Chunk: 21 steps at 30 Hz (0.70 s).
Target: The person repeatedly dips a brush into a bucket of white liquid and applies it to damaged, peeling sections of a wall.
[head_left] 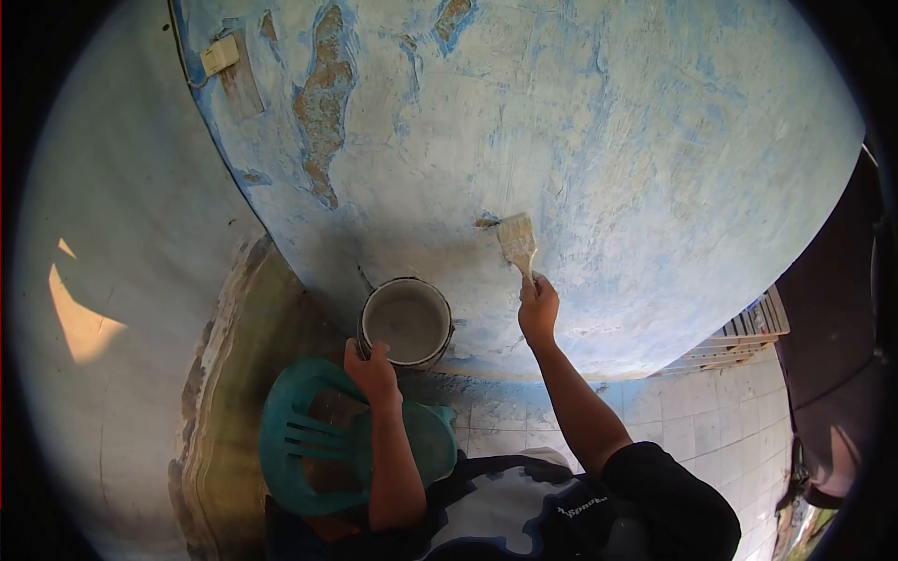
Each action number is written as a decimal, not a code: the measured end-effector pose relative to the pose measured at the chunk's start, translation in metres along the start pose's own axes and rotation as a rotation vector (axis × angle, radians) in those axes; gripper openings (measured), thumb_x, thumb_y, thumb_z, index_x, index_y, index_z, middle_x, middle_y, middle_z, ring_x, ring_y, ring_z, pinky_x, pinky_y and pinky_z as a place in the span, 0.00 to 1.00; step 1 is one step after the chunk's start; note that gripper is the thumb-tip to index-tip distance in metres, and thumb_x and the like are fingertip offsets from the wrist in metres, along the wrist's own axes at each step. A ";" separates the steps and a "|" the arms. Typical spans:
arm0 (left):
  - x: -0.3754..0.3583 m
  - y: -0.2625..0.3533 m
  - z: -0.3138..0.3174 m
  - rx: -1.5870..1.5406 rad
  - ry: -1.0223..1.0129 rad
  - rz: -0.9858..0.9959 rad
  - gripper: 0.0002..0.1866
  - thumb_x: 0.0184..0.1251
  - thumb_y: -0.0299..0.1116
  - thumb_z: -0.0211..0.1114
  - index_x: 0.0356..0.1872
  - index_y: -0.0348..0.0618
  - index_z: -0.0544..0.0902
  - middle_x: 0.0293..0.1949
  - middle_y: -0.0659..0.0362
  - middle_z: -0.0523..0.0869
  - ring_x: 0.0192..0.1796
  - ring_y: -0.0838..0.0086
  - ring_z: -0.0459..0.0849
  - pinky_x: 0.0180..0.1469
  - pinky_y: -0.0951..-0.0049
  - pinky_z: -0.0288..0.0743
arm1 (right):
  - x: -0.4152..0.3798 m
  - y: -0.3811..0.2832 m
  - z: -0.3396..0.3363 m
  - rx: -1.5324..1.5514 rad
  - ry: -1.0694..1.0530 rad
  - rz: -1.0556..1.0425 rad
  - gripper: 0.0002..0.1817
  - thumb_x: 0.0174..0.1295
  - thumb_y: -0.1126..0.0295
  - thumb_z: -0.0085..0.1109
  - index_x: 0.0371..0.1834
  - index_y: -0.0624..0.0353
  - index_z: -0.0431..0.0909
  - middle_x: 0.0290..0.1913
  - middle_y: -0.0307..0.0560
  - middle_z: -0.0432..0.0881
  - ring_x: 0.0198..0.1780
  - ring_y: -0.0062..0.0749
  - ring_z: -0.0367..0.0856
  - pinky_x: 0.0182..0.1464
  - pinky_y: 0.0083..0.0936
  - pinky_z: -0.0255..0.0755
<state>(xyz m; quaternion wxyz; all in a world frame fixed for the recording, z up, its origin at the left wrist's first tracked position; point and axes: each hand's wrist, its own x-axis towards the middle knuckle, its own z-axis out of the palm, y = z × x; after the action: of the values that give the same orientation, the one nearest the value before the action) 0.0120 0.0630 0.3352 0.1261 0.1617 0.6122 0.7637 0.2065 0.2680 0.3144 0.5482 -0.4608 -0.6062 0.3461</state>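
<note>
The right hand point(539, 314) grips a paintbrush point(517, 242) at the wall point(655, 159); the left hand point(376, 374) holds a bucket point(406, 289) by its rim, near the wall's lower edge.

Bucket point(409, 291) just below centre frame, chair point(360, 447) lower left; brush point(515, 238) higher, right of the bucket, before the wall point(561, 122); box point(220, 56) on wall, upper left.
</note>
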 end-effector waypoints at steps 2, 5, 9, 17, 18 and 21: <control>0.009 -0.014 -0.004 0.002 -0.025 -0.024 0.07 0.58 0.19 0.60 0.32 0.36 0.70 0.32 0.61 0.72 0.35 0.76 0.67 0.42 0.77 0.64 | 0.005 0.007 0.005 -0.097 0.023 -0.030 0.14 0.71 0.66 0.56 0.38 0.70 0.81 0.24 0.56 0.79 0.25 0.40 0.76 0.33 0.37 0.68; 0.019 -0.031 -0.002 0.059 -0.067 -0.097 0.12 0.58 0.20 0.60 0.44 0.28 0.75 0.41 0.55 0.79 0.41 0.72 0.75 0.48 0.76 0.68 | -0.001 0.041 0.014 -0.114 -0.019 0.171 0.16 0.70 0.65 0.58 0.34 0.70 0.82 0.23 0.57 0.79 0.25 0.40 0.77 0.33 0.38 0.69; 0.014 -0.037 0.018 0.008 -0.008 -0.183 0.27 0.60 0.21 0.61 0.62 0.21 0.70 0.56 0.47 0.80 0.53 0.66 0.79 0.57 0.75 0.68 | -0.012 0.013 0.000 0.022 -0.070 0.417 0.13 0.70 0.66 0.58 0.36 0.67 0.85 0.20 0.35 0.74 0.22 0.18 0.67 0.26 0.25 0.60; 0.003 -0.037 0.030 0.007 -0.153 -0.188 0.10 0.63 0.22 0.60 0.43 0.30 0.74 0.40 0.55 0.78 0.40 0.71 0.73 0.46 0.73 0.64 | 0.038 -0.044 -0.011 -0.100 0.024 -0.035 0.15 0.72 0.66 0.56 0.36 0.71 0.81 0.20 0.51 0.76 0.23 0.28 0.70 0.28 0.33 0.64; 0.000 -0.034 0.033 -0.013 -0.144 -0.192 0.09 0.63 0.22 0.60 0.43 0.30 0.74 0.40 0.56 0.78 0.40 0.71 0.73 0.45 0.73 0.64 | 0.040 -0.030 -0.009 -0.188 0.039 -0.051 0.15 0.72 0.66 0.56 0.36 0.70 0.81 0.21 0.55 0.77 0.23 0.33 0.74 0.29 0.35 0.66; -0.008 -0.028 0.033 -0.021 -0.124 -0.199 0.09 0.63 0.22 0.60 0.43 0.31 0.74 0.40 0.56 0.77 0.40 0.72 0.73 0.45 0.73 0.63 | 0.012 0.022 -0.008 -0.271 0.099 -0.021 0.15 0.70 0.65 0.56 0.35 0.69 0.82 0.25 0.64 0.81 0.28 0.51 0.83 0.33 0.42 0.71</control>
<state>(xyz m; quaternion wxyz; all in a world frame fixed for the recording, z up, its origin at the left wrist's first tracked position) 0.0323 0.0956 0.3139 0.2408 0.1457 0.6080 0.7424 0.2183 0.2864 0.2998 0.5136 -0.5407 -0.6246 0.2320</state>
